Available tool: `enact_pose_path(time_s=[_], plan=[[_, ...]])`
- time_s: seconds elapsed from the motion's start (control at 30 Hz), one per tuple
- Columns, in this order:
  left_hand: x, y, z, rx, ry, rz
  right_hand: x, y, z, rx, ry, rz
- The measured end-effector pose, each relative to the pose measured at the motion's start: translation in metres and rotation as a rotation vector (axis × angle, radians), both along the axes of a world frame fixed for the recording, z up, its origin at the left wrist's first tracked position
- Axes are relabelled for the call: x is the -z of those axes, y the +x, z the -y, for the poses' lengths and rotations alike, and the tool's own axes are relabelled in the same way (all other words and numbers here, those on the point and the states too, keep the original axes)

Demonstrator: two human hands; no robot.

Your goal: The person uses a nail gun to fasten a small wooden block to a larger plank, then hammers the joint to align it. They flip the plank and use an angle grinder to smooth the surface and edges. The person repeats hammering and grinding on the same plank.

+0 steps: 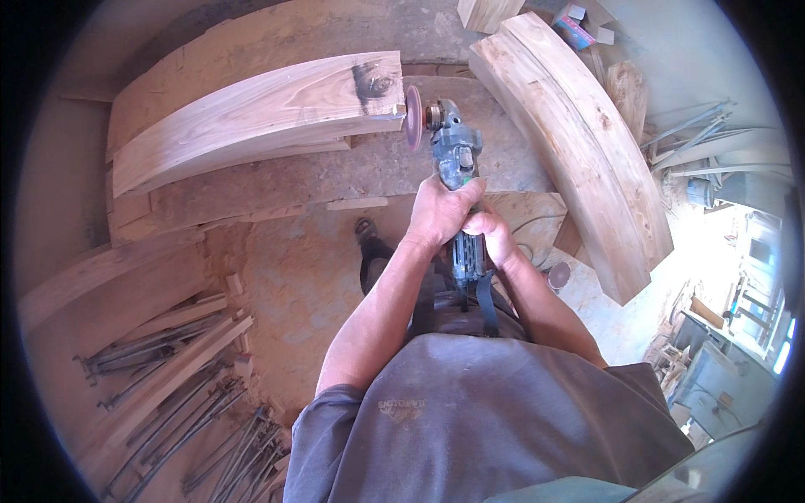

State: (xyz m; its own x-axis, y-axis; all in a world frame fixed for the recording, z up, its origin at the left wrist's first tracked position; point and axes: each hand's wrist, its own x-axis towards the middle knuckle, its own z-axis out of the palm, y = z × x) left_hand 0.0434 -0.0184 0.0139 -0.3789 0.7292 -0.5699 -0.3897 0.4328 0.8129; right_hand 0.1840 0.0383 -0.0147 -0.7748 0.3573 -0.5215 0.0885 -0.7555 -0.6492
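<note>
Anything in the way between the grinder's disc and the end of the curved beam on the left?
Nothing visible does: the disc sits close beside the right end of the curved beam, though whether they touch is unclear.

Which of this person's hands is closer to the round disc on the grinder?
The left hand: it grips the grinder just behind the disc; the right hand holds on farther back, away from it.

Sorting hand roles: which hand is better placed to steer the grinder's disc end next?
Probably the left hand: it grips the grinder closer to the disc. The right hand holds farther back, nearer the torso, so seems better for steadying.
</note>
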Motion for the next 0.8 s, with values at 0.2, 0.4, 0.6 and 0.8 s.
enact_pose_path(time_s=[0.2, 0.4, 0.6, 0.8], plan=[[0.007, -0.002, -0.001, -0.003, 0.014, 0.014, 0.011, 0.002, -0.001, 0.021, 0.022, 0.017], [0.000, -0.007, -0.001, 0.010, 0.005, -0.011, 0.009, 0.000, -0.003, -0.017, 0.016, 0.033], [-0.004, -0.010, -0.001, 0.021, -0.004, 0.010, 0.007, -0.004, 0.000, 0.029, 0.018, 0.034], [0.011, -0.008, 0.000, 0.002, 0.033, 0.031, 0.005, -0.007, 0.001, 0.051, 0.023, 0.042]])
